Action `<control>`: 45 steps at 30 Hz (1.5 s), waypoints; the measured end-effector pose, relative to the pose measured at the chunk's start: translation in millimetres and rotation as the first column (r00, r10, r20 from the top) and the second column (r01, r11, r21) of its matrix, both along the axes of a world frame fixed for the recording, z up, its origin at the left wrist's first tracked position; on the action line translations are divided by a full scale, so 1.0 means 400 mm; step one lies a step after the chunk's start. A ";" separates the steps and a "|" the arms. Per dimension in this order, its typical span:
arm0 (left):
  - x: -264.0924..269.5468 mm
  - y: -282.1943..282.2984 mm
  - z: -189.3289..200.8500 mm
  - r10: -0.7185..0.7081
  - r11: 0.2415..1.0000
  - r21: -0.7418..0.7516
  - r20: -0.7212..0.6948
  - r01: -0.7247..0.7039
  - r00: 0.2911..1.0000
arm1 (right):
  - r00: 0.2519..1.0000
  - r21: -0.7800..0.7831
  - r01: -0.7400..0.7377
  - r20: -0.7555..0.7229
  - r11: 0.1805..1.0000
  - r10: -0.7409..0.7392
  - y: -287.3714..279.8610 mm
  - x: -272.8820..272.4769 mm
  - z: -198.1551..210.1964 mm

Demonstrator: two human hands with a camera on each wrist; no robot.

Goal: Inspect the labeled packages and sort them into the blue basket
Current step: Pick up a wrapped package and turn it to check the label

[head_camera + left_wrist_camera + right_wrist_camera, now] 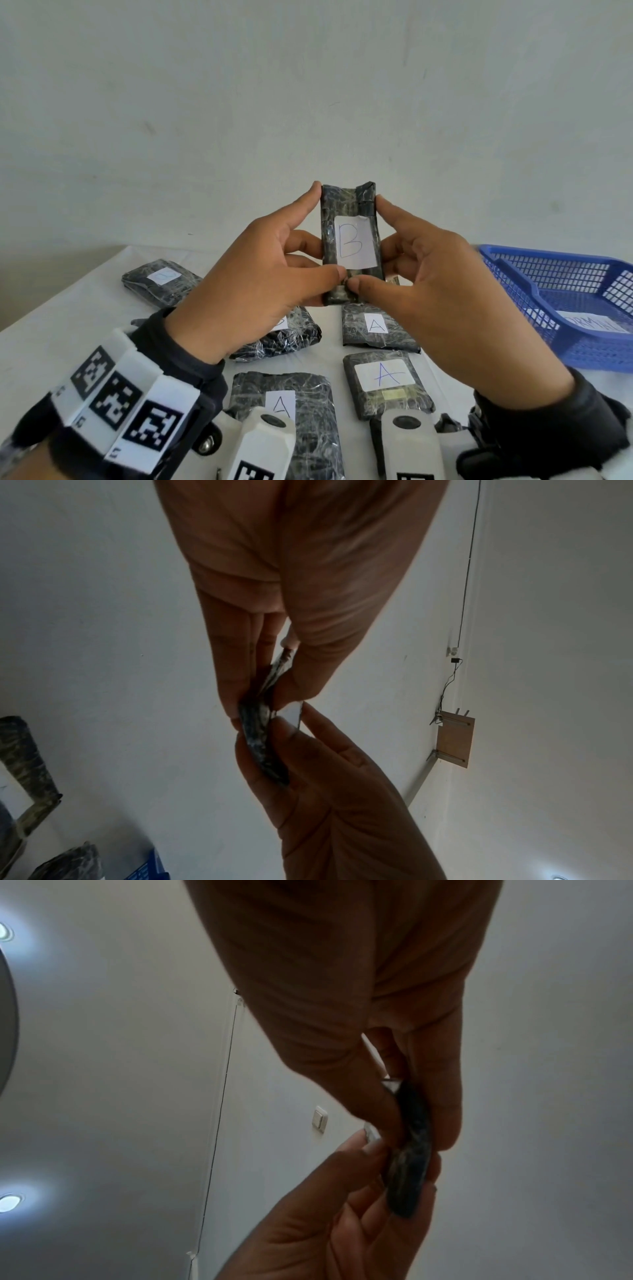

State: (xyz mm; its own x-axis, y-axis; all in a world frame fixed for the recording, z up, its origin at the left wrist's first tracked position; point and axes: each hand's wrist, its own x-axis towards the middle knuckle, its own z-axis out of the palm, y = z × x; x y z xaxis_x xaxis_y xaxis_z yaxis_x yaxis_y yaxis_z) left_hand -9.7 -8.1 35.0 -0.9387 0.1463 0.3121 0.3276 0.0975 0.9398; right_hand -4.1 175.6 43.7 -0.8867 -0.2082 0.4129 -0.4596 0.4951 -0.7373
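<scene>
Both hands pinch one dark wrapped package (349, 245) marked B, upright above the bench (51, 339): left hand (253, 287) on its left edge, right hand (442, 294) on its right. Blue basket (561, 305) sits at right, apart.

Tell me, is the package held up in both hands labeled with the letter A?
No, the held package, gripped by the left hand and the right hand, bears a white label with a handwritten B.

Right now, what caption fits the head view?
Both hands hold package B upright over the A packages, basket alongside.
</scene>
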 end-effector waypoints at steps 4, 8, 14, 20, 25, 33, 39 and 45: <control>0.002 0.000 0.004 -0.006 1.000 0.009 0.017 0.006 1.000 | 0.999 -0.035 -0.049 0.006 0.998 0.049 0.007 -0.002 -0.001; 0.005 0.002 0.009 -0.007 0.999 0.053 0.030 0.006 1.000 | 0.991 -0.129 -0.123 0.045 0.984 0.129 0.020 -0.006 0.000; 0.002 0.001 0.008 -0.035 0.987 0.160 0.094 0.020 0.995 | 0.989 0.011 -0.136 -0.061 0.991 0.136 0.046 -0.012 -0.004; -0.008 -0.012 0.012 -0.107 0.947 0.317 0.177 0.046 0.978 | 0.964 0.129 -0.204 -0.145 0.970 0.222 0.068 -0.010 0.003; -0.028 -0.005 -0.010 -0.074 0.983 0.178 0.183 0.041 0.980 | 0.932 -0.083 -0.279 -0.264 0.957 0.249 0.052 -0.028 -0.020; -0.021 -0.005 -0.011 -0.103 0.988 0.119 0.038 0.098 0.994 | 0.948 -0.264 -0.260 -0.253 0.929 0.193 0.036 -0.015 -0.010; -0.018 -0.005 -0.016 -0.084 0.992 0.091 -0.080 0.091 0.993 | 0.969 -0.185 -0.242 -0.095 0.952 0.228 0.043 -0.031 -0.018; -0.029 0.003 -0.026 -0.177 0.977 0.113 -0.034 0.180 0.984 | 0.947 -0.278 -0.319 -0.047 0.906 0.319 0.029 -0.036 -0.030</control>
State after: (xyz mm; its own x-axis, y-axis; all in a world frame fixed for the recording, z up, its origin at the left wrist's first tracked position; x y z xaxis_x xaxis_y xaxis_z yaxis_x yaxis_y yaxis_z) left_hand -21.2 -7.1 24.7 -0.8930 0.2729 0.3580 0.3519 -0.0726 0.9332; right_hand -18.5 187.1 31.7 -0.7920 -0.3569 0.4954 -0.5588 0.0968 -0.8236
